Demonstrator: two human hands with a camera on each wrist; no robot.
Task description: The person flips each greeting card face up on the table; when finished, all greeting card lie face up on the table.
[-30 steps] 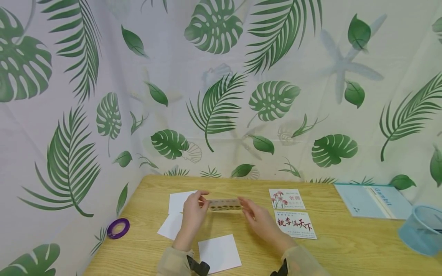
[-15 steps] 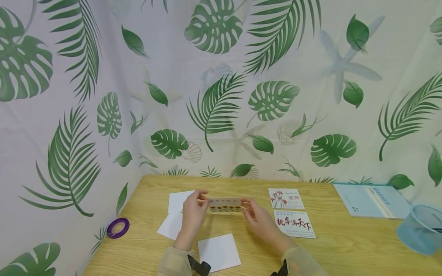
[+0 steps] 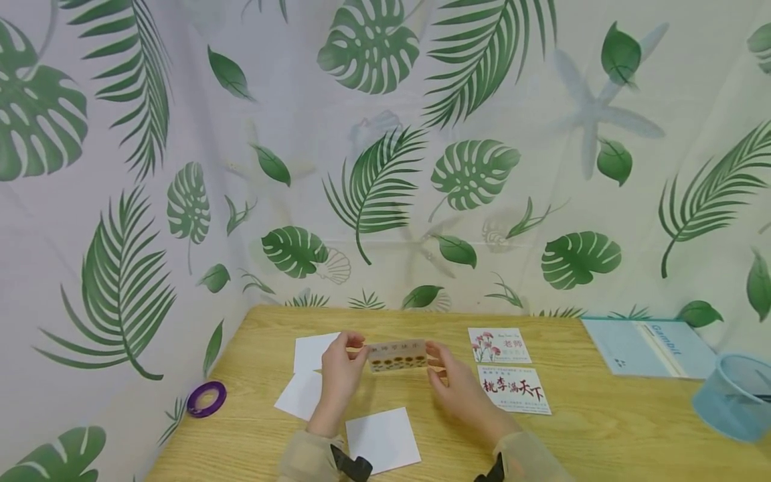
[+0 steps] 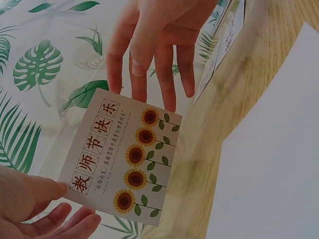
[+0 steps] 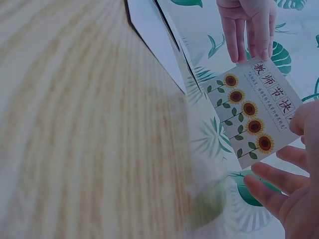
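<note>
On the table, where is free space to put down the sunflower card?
Bare wood lies between the white sheet nearest the person and the red-lettered card, and right of that card toward the blue basket. The left side is crowded with white sheets. Both hands hold the sunflower card.

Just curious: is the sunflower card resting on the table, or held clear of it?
Apart. The head view shows the sunflower card raised above the table, pinched between the left hand and right hand.
</note>
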